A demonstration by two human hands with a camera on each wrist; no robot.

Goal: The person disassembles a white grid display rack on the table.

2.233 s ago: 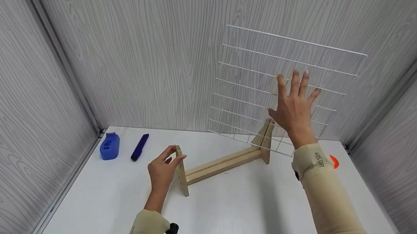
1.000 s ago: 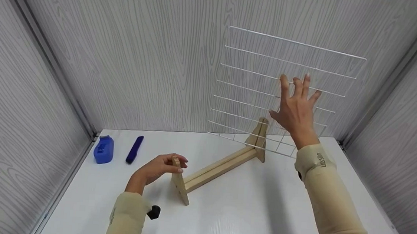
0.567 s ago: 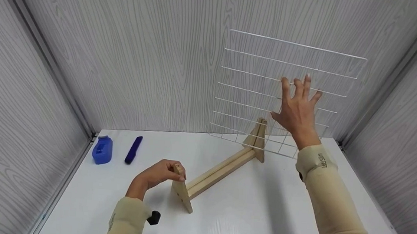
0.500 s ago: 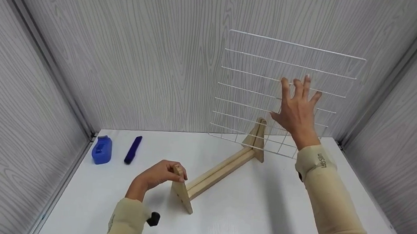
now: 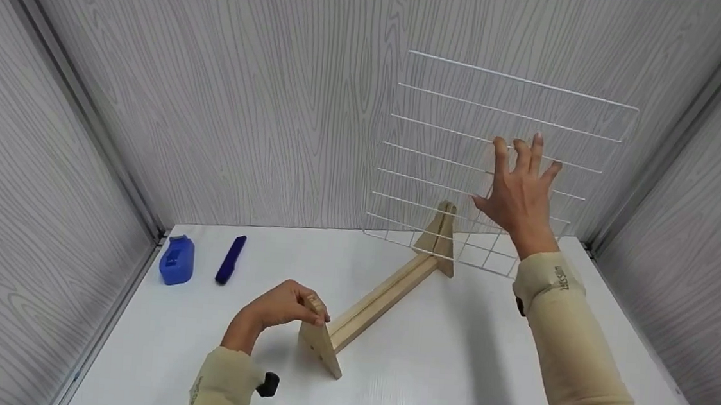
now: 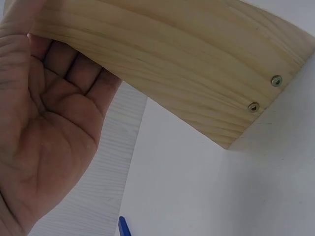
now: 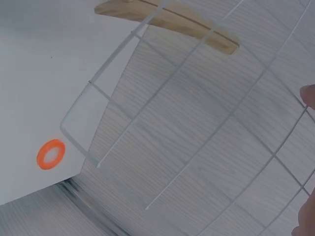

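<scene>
Gripping wooden stand (image 5: 383, 302), left hand (image 5: 281, 306) partly hides it; right hand (image 5: 522, 194) holds wire grid (image 5: 441, 158).

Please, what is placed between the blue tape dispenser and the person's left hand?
A slim dark-blue object lies there on the white table, apart from both the tape dispenser and the left hand; the head view shows it.

Head view: right hand (image 5: 521, 199), right of centre, hides part of wire grid (image 5: 441, 158); left hand (image 5: 288, 303), lower left, covers part of wooden stand (image 5: 384, 299). Left wrist view: fingertips hidden behind stand; blue object (image 6: 124, 227) cut off by bottom edge. Right wrist view: grid runs past top and right edges.
</scene>
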